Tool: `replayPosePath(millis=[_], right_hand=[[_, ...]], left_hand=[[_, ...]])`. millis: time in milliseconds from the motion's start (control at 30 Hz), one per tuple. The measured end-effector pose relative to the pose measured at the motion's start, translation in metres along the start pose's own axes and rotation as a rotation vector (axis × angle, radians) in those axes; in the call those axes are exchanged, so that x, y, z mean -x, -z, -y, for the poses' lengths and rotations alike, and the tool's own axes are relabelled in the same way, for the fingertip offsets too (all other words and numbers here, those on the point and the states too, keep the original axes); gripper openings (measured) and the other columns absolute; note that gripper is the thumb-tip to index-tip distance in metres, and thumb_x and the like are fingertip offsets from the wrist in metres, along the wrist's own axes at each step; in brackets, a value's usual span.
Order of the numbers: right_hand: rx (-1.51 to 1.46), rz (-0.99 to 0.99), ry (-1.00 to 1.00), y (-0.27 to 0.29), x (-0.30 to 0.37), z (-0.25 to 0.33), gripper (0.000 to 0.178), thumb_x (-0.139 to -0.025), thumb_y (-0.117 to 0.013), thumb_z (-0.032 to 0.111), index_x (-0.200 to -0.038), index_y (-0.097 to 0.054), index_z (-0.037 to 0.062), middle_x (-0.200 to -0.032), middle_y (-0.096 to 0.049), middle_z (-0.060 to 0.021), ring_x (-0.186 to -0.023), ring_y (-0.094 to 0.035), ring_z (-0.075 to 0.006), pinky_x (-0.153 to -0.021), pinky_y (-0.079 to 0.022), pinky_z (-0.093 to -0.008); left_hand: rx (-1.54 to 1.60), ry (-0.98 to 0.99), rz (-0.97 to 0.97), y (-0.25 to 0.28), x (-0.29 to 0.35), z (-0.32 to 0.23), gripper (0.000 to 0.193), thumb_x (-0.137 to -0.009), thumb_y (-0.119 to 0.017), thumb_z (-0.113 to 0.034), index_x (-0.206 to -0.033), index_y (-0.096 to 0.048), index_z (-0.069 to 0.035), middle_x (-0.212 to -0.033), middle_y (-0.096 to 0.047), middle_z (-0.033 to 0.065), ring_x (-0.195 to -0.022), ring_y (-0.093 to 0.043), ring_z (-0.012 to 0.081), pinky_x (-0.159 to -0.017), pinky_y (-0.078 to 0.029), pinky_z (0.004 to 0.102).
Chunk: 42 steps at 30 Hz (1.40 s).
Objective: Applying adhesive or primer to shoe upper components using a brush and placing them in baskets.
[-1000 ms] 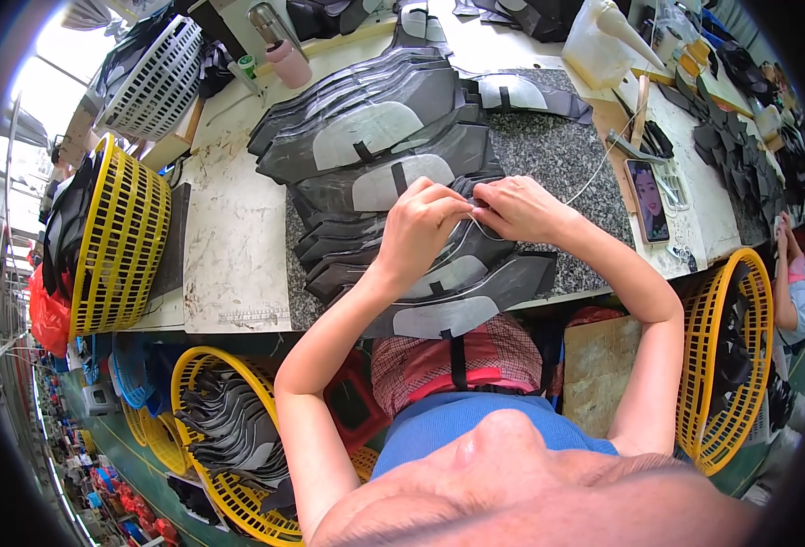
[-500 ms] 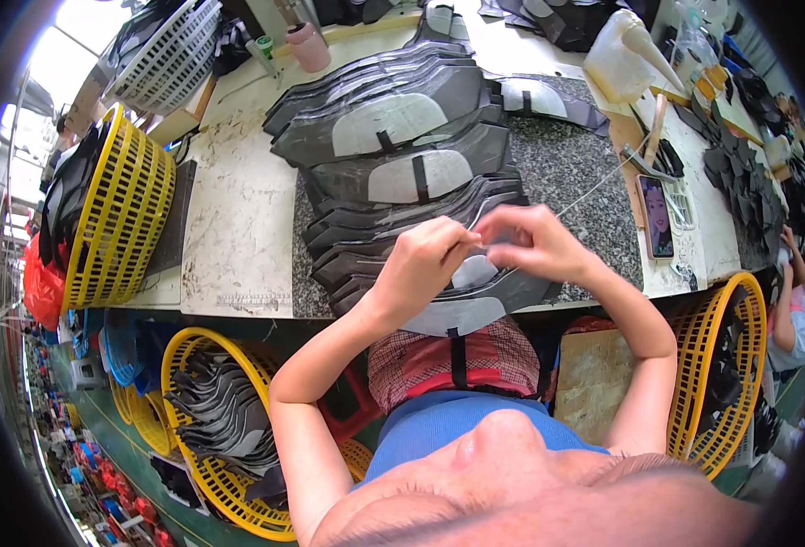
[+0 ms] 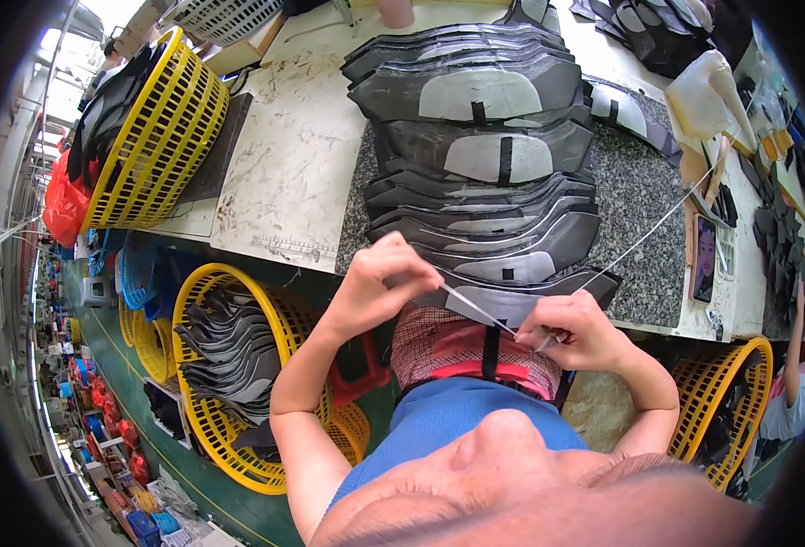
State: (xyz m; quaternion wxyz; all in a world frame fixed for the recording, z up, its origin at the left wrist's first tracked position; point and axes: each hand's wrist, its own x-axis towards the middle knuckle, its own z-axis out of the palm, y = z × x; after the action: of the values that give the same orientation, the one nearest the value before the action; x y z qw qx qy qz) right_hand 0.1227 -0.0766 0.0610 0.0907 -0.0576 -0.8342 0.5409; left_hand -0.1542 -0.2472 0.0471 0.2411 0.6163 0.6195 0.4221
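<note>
Between my hands a thin white strip point(image 3: 475, 306) is stretched, slanting down from left to right. My left hand point(image 3: 375, 283) pinches its upper end, fingers closed. My right hand point(image 3: 577, 328) is closed on the strip's other end, near the table's front edge; a small greyish bit at its fingertips is too blurred to name. From the right hand a pale cord point(image 3: 653, 225) runs up across the table to the right. Just beyond the strip lies the nearest curved dark grey panel point(image 3: 585, 284), with a light grey patch. More overlapping panels point(image 3: 562, 84), some with black strips, reach back from it.
A phone point(image 3: 703, 258) and a pale jug point(image 3: 700, 96) are on the table's right side. Yellow baskets of dark pieces stand at the left point(image 3: 167, 123), below the table point(image 3: 188, 301) and at lower right point(image 3: 762, 401). Another person's arm point(image 3: 793, 351) shows at far right.
My hands have parted and come closer to me, pulling the white strip straight between them. The whole view has shifted, so the table appears higher and further right.
</note>
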Motion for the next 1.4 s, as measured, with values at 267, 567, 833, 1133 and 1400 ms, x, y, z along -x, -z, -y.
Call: replayPosePath(millis=[267,567,833,1133,1400], right_hand=[[0.107,-0.539,-0.220,0.016,-0.042,-0.052,0.020,-0.091,-0.079,0.014,-0.083,-0.070,-0.0012,-0.058,-0.043,0.0022,-0.057,-0.036,-0.0048,-0.051,-0.029,-0.0276],[0.373,-0.575,-0.238,0.035,-0.059,-0.081,0.028,-0.086,-0.084,0.020,-0.079,-0.065,0.0003,-0.059,-0.051,-0.0069,-0.053,-0.050,-0.0182,-0.053,-0.041,-0.0364],[0.386,-0.562,-0.251,0.037,-0.065,-0.080,0.026,-0.084,-0.083,0.020,-0.081,-0.066,0.0011,-0.062,-0.053,-0.0080,-0.055,-0.055,-0.0227,-0.055,-0.043,-0.0381],[0.228,-0.519,-0.264,0.080,-0.042,-0.100,0.022,-0.083,-0.086,0.019,-0.092,-0.076,0.0004,-0.065,-0.055,-0.0037,-0.060,-0.045,-0.0083,-0.055,-0.039,-0.0309],[0.661,-0.536,-0.114,0.080,-0.058,-0.110,0.027,-0.084,-0.083,0.027,-0.086,-0.069,0.0036,-0.076,-0.061,-0.0106,-0.069,-0.065,-0.0318,-0.062,-0.051,-0.0433]], left_hand=[[-0.261,0.196,-0.383,-0.026,-0.030,0.035,0.013,-0.086,-0.082,-0.018,-0.085,-0.078,-0.006,-0.078,-0.073,0.0031,-0.080,-0.060,0.0198,-0.073,-0.049,0.0349],[-0.415,0.309,-0.299,-0.021,-0.044,0.030,0.019,-0.080,-0.083,-0.021,-0.072,-0.073,-0.008,-0.067,-0.068,0.0025,-0.075,-0.059,0.0225,-0.068,-0.048,0.0390],[-0.492,-0.213,-0.177,-0.075,-0.076,-0.016,0.034,-0.081,-0.069,0.001,-0.114,-0.066,-0.002,-0.107,-0.061,0.0148,-0.103,-0.058,0.0313,-0.092,-0.049,0.0431],[-0.757,-0.320,-0.036,-0.101,-0.094,-0.005,0.041,-0.088,-0.074,-0.021,-0.124,-0.070,-0.001,-0.107,-0.057,0.0067,-0.100,-0.056,0.0231,-0.081,-0.049,0.0365],[-0.851,-0.347,0.010,-0.103,-0.097,-0.006,0.038,-0.091,-0.071,-0.021,-0.125,-0.071,-0.005,-0.107,-0.057,0.0050,-0.101,-0.055,0.0216,-0.084,-0.046,0.0365]])
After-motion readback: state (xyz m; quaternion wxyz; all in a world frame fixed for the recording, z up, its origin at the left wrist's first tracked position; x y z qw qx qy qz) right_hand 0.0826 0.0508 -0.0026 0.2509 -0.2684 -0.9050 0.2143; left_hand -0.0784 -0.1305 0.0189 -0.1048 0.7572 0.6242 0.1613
